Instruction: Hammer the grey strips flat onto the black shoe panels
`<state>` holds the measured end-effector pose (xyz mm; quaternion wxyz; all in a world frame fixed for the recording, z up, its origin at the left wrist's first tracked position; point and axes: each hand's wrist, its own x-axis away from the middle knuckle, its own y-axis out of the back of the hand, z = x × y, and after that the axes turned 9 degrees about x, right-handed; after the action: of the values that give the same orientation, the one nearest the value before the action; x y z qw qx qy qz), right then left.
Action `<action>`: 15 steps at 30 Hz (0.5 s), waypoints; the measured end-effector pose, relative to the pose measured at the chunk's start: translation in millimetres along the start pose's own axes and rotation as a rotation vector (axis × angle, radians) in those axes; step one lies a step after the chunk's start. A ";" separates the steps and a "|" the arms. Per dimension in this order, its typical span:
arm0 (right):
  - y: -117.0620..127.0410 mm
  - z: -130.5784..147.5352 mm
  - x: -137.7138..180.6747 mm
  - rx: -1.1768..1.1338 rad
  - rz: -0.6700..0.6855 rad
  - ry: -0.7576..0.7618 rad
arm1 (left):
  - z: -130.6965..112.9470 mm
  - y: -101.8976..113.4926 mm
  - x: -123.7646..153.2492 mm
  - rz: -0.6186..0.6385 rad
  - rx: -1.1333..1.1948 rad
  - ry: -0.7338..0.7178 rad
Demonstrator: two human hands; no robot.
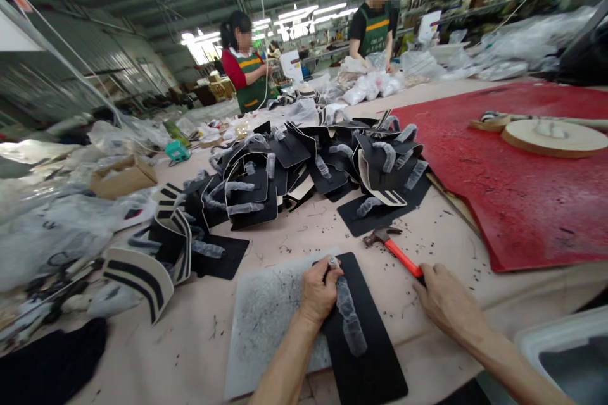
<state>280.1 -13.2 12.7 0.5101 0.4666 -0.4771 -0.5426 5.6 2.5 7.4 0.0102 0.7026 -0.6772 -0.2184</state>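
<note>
My left hand (319,291) is closed round a small metal punch (333,262), held upright on a black flat piece (368,348) with a clear plastic-wrapped strap (350,319) across it. The piece lies partly over a scuffed grey cutting pad (266,323). My right hand (444,300) grips the red handle of a hammer (393,248), whose head rests on the table to the right of the punch.
A heap of black pieces with wrapped straps (308,171) fills the table's middle. Striped black-and-cream pieces (156,259) lie at left. A red mat (513,183) with round wooden discs (553,137) is at right. Two people in green aprons (375,25) stand beyond.
</note>
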 end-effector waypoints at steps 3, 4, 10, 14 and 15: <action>4.2 -7.8 0.9 -0.425 0.360 -0.126 | 0.1 0.3 -0.3 0.010 -0.002 -0.010; 11.0 -3.9 2.3 -0.578 0.491 -0.168 | 0.2 0.3 -0.2 0.013 -0.005 -0.012; 69.5 40.5 14.3 -0.844 0.412 -0.178 | 1.1 0.0 0.9 0.026 -0.005 -0.015; 83.8 51.6 15.9 -0.458 -0.073 0.227 | 1.3 -0.2 0.8 0.016 -0.005 -0.034; 87.6 51.7 14.3 -0.343 -0.091 0.310 | 1.3 -0.3 0.7 0.008 -0.011 -0.034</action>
<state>237.7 -27.4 105.1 0.6241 0.4716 -0.2724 -0.5602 5.5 2.2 5.9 0.0033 0.6961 -0.6787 -0.2342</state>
